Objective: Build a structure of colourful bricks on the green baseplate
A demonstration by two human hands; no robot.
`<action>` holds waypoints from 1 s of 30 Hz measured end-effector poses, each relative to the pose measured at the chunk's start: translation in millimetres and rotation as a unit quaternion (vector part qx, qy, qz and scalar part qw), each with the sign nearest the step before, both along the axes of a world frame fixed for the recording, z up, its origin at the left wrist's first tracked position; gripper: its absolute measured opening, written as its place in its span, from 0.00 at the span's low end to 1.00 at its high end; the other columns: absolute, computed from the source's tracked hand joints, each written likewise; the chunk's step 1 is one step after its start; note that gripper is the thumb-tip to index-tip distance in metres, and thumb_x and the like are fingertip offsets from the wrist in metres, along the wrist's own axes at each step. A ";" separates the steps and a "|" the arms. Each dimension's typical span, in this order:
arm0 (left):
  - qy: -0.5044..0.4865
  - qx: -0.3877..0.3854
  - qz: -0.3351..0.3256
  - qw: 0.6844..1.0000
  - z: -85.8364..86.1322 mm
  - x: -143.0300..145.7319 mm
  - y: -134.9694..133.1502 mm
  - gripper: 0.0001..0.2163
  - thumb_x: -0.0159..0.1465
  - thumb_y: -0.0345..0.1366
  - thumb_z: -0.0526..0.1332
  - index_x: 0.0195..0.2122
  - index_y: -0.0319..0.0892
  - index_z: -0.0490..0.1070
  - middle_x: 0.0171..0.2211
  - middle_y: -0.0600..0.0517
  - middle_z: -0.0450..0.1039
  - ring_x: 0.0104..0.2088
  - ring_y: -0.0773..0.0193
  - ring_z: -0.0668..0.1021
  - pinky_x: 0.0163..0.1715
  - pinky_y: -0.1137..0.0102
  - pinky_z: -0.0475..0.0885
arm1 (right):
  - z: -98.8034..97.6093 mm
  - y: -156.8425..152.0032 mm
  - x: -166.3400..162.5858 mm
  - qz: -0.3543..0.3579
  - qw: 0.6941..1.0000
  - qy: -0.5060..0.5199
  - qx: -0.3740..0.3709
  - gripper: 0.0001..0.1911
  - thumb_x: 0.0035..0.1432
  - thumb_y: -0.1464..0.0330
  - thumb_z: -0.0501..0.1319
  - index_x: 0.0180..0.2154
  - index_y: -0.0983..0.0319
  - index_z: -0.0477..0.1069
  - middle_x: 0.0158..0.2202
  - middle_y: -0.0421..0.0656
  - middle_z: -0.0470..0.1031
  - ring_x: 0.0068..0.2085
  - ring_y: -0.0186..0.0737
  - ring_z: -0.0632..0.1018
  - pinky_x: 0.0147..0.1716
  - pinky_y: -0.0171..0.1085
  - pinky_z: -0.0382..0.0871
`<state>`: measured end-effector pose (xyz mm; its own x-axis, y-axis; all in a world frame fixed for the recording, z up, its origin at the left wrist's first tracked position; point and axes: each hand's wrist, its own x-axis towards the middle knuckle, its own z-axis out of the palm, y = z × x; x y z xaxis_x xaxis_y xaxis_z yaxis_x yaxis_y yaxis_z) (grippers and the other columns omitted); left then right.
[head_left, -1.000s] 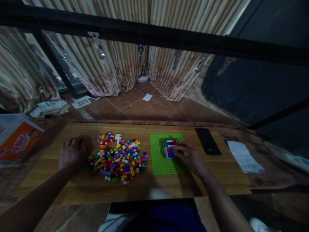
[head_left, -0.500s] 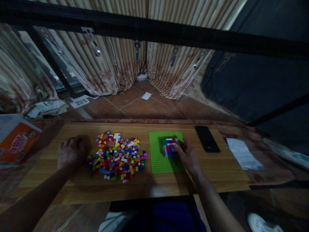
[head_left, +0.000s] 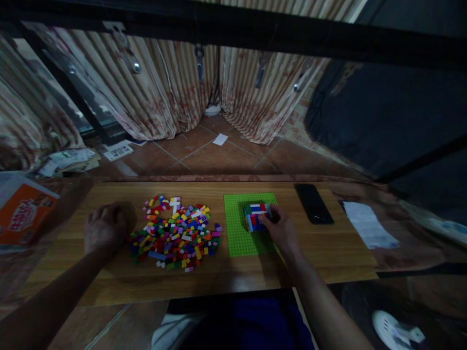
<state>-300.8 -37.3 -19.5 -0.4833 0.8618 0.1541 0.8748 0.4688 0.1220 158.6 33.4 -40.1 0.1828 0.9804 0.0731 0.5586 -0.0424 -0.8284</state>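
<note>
On a green studded baseplate (head_left: 237,238) sits a small block built of toy bricks (head_left: 257,216) in red, blue, white and green. My right hand (head_left: 282,231) is closed at its right side, thumb across the near top and fingers at the far right edge. Part of the build is hidden behind those fingers. To the left lies a loose pile of small coloured toy bricks (head_left: 178,236). My left hand (head_left: 104,226) rests on the table left of the pile, fingers curled in. Whatever those fingers may hold is hidden.
A black phone (head_left: 314,204) lies on the wooden table (head_left: 153,287), right of the baseplate. White paper (head_left: 368,223) lies beyond the right edge. An orange and white package (head_left: 27,211) stands at the left. Striped curtains (head_left: 160,92) hang beyond the table.
The view has tilted slightly, so the scene sits a little higher. My right hand stays at the brick build, its fingers slightly shifted. My left hand rests in the same place.
</note>
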 end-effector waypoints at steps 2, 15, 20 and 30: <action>0.002 0.001 0.002 1.000 0.3 0.8 -0.2 0.21 0.66 0.39 0.45 0.52 0.34 0.69 0.53 0.38 0.69 0.56 0.47 0.67 0.57 0.54 0.61 | 0.0 -0.4 -0.2 0.001 1.000 0.002 -0.004 0.35 0.47 0.51 0.66 0.53 0.64 0.70 0.47 0.53 0.77 0.46 0.51 0.77 0.47 0.51 0.71; 0.012 -0.002 -0.004 1.000 -2.5 -4.8 -0.7 0.22 0.66 0.39 0.45 0.53 0.34 0.69 0.53 0.38 0.70 0.55 0.47 0.69 0.56 0.55 0.63 | 11.1 -1.7 3.8 -0.027 0.980 0.193 -0.031 0.32 0.44 0.50 0.68 0.48 0.63 0.73 0.43 0.49 0.79 0.43 0.47 0.78 0.44 0.47 0.72; 0.020 -0.028 -0.001 0.999 -1.5 -4.5 -0.5 0.24 0.67 0.40 0.42 0.54 0.33 0.68 0.55 0.38 0.68 0.56 0.47 0.67 0.56 0.56 0.62 | 20.4 -17.5 21.7 -0.141 0.944 0.298 -0.006 0.27 0.43 0.52 0.69 0.42 0.63 0.75 0.38 0.45 0.80 0.39 0.42 0.78 0.37 0.39 0.71; 0.020 -0.014 -0.001 1.000 -1.3 -4.5 0.0 0.21 0.66 0.39 0.45 0.53 0.33 0.68 0.53 0.37 0.69 0.54 0.48 0.68 0.56 0.55 0.62 | 28.8 -71.5 -0.9 -0.115 0.964 0.234 0.041 0.18 0.52 0.56 0.66 0.39 0.62 0.77 0.39 0.46 0.80 0.42 0.44 0.79 0.46 0.44 0.71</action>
